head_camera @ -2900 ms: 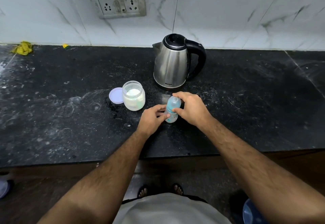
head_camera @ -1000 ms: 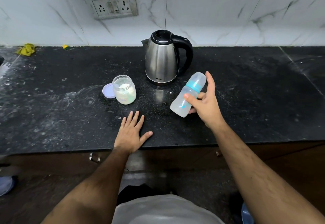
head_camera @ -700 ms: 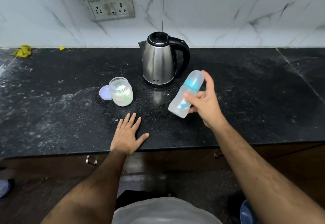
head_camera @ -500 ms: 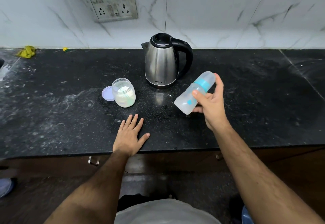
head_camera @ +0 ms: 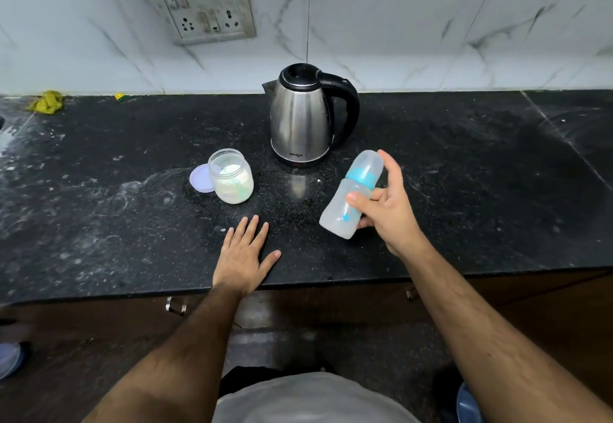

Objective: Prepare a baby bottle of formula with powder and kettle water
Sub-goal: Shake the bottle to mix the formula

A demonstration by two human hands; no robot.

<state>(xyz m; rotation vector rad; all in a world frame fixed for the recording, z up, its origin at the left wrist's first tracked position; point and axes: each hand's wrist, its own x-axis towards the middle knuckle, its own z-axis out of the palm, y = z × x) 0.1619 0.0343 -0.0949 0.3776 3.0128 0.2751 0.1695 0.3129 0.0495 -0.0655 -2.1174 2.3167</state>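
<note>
My right hand (head_camera: 386, 211) holds the baby bottle (head_camera: 351, 195) above the black counter (head_camera: 464, 190), tilted with its capped top and blue collar pointing up and away. The bottle looks cloudy inside. My left hand (head_camera: 243, 255) lies flat on the counter near the front edge, fingers spread, holding nothing. An open jar of white powder (head_camera: 231, 175) stands left of centre, with its pale purple lid (head_camera: 200, 178) lying beside it. The steel kettle (head_camera: 303, 117) with a black handle stands behind, lid shut.
A wall socket plate (head_camera: 202, 4) hangs on the marble wall above the kettle. A yellow cloth (head_camera: 47, 101) lies at the far left back of the counter. White powder smears mark the counter's left half. A drawer handle (head_camera: 175, 304) sits below the edge.
Both hands were on the upright bottle at first. Since then my right hand lifted and tilted it, moving it slightly from frame to frame, while my left hand rests flat on the counter.
</note>
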